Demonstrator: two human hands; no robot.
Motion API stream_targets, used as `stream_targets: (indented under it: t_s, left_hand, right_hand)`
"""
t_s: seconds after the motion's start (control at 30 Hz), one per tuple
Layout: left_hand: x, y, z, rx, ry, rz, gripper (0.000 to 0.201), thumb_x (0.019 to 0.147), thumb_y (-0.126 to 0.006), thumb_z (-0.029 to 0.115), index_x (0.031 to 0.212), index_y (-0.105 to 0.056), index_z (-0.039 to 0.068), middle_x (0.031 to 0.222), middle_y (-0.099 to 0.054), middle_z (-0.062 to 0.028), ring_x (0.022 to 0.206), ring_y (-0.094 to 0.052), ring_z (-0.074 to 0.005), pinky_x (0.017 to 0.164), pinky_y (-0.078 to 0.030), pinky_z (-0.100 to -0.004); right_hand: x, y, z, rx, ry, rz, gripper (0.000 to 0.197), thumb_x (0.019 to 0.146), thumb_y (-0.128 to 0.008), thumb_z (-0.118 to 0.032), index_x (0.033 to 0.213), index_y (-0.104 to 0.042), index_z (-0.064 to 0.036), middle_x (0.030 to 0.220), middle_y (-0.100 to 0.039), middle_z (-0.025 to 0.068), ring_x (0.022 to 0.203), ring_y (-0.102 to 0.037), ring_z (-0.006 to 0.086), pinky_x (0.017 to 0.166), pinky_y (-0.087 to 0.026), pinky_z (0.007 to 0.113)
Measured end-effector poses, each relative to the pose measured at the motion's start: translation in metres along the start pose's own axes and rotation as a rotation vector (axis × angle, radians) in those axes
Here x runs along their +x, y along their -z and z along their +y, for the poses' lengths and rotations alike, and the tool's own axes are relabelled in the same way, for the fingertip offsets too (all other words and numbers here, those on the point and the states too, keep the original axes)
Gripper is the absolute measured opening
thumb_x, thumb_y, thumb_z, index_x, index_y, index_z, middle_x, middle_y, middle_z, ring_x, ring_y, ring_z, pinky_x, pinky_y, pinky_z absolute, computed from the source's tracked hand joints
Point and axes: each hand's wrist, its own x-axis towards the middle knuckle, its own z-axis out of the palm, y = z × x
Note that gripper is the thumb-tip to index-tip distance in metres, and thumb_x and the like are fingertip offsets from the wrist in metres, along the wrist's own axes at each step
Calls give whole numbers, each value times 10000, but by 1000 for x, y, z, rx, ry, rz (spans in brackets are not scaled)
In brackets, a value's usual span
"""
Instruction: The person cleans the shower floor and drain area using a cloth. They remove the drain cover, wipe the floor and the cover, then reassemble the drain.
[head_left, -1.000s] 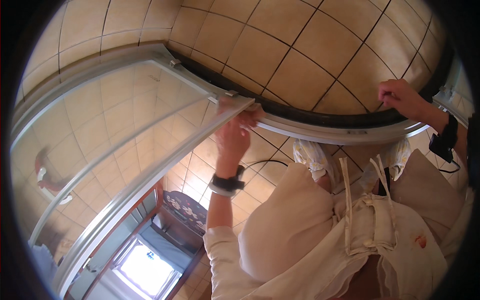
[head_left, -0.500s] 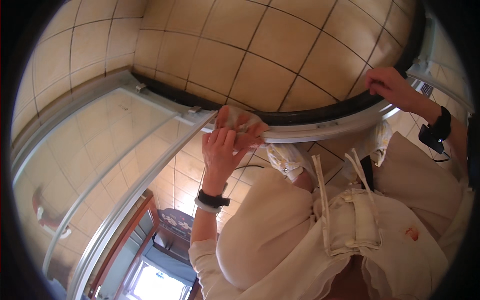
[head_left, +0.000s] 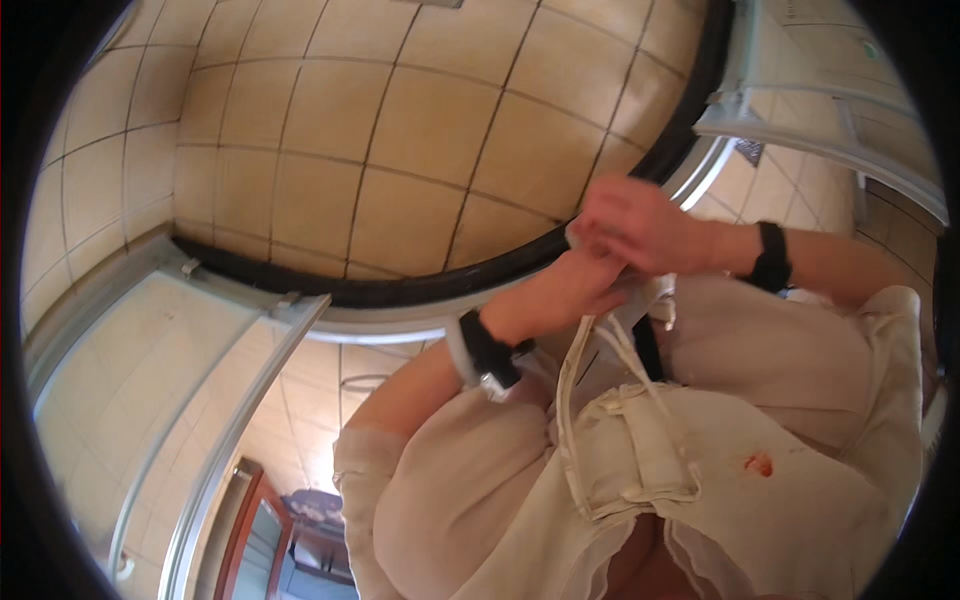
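Note:
My left hand (head_left: 580, 290) and my right hand (head_left: 645, 228) meet in front of me, just above the dark curved edge (head_left: 425, 289) of the tiled shower floor. The right hand's fingers curl over the left hand's fingers, and both look closed. A small pale bit of cloth (head_left: 573, 235) peeks out at the fingertips; the rest of it is hidden by the hands, which are somewhat blurred. Black bands circle both wrists, with a pale band beside the left one.
A framed glass shower door (head_left: 150, 370) stands on the left and another glass panel (head_left: 820, 120) at the upper right. Beige tiles (head_left: 330, 210) cover the shower floor. A silver rail (head_left: 395, 325) follows the dark edge. A reddish-brown wooden frame (head_left: 247, 535) shows lower left.
My left hand has left the rail by the glass door and moved right with the pinkish cloth. My right hand has come off the right side of the edge, leftward to meet it.

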Motion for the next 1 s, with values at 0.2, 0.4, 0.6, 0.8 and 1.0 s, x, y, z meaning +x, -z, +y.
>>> stream_targets:
  t_s: [0.2, 0.4, 0.6, 0.8, 1.0]
  left_hand:
    - [-15, -6, -15, -144, 58, 63, 229, 776, -564, 2, 994, -625, 37, 1160, -539, -215, 1066, -532, -365, 880, -453, -392]
    - [-22, 11, -9, 190, 19, 153, 325, 743, -575, -45, 1050, -606, 55, 1256, -524, -167, 1121, -512, -347, 916, -445, -380]
    - [-34, 36, -3, 445, 103, 177, 337, 713, -564, -53, 1028, -605, 60, 1222, -542, -156, 1097, -520, -340, 904, -449, -391]
    - [-36, 30, -8, 510, 56, 192, 320, 685, -570, -35, 989, -611, 56, 1161, -563, -148, 1061, -529, -341, 892, -452, -394]
    - [-45, 28, -14, 501, 90, 136, 300, 707, -567, 17, 1003, -584, 62, 1174, -542, -154, 1106, -504, -342, 918, -428, -404]
  right_hand:
    - [-40, 2, 5, -354, 229, -134, 371, 757, -615, -181, 1117, -534, -142, 903, -470, 45, 906, -503, 224, 734, -371, 384]
    - [-76, 49, 37, -754, 75, -199, 457, 718, -605, -122, 1160, -485, -121, 1002, -491, 54, 1020, -508, 227, 804, -394, 407]
    - [-105, 52, 59, -908, -354, 57, 450, 730, -611, -101, 1166, -513, -55, 1183, -496, 120, 1139, -447, 306, 907, -381, 464]
    - [-97, -7, 31, -667, -50, 160, 412, 683, -608, -94, 1094, -589, -70, 1037, -558, 138, 1028, -541, 296, 784, -424, 446]
    - [-116, 59, 76, -1089, -335, 91, 493, 672, -660, -182, 1135, -512, -103, 1207, -517, 79, 1138, -490, 238, 822, -415, 443]
